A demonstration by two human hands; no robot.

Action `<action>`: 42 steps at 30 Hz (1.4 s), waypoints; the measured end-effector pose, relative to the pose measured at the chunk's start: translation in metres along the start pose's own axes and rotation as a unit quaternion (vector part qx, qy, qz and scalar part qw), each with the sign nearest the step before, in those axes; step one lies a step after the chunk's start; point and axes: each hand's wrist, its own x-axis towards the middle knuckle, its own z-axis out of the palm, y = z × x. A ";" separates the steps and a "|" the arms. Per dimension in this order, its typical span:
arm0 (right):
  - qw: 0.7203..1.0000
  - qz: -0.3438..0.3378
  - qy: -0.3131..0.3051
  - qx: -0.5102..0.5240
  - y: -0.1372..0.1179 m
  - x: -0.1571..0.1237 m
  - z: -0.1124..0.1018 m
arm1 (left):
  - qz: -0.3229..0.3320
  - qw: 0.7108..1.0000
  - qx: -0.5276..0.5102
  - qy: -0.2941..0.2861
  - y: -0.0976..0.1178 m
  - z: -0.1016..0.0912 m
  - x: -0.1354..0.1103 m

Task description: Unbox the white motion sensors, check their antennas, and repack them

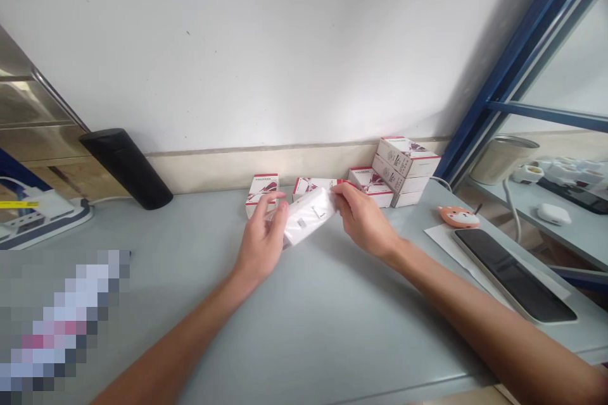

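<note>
- While left hand point(261, 240) and right hand point(365, 218) fingers grasp a small white rectangular cardboard box point(308, 218), handling looks unfinished.
- Stacked red-and-white cardboard boxes point(403, 171) look set aside.

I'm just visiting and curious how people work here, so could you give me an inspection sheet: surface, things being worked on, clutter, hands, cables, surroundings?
Surface: grey table; a pixelated patch at lower left hides what is there.
Things being worked on: white box with small printed marks; red-and-white boxes by the wall, some stacked at the right.
Clutter: leaning black object at left; phone, paper and orange animal-face item at right.
Hands: left hand holds the white box's left end; right hand pinches its right end.
Cables: white cable by the side shelf; power strip at far left.
Surroundings: white wall behind; blue frame at right.
</note>
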 end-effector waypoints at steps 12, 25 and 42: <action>0.918 0.177 -0.132 0.328 0.003 0.008 -0.007 | -0.184 0.851 -0.447 -0.206 0.019 -0.015 0.006; 0.980 -0.142 -0.087 0.112 -0.029 -0.015 0.003 | -0.205 0.913 -0.336 -0.105 -0.004 -0.005 0.015; 0.983 -0.166 -0.044 -0.062 0.005 0.001 -0.001 | 0.054 0.975 -0.052 -0.207 0.039 -0.008 0.027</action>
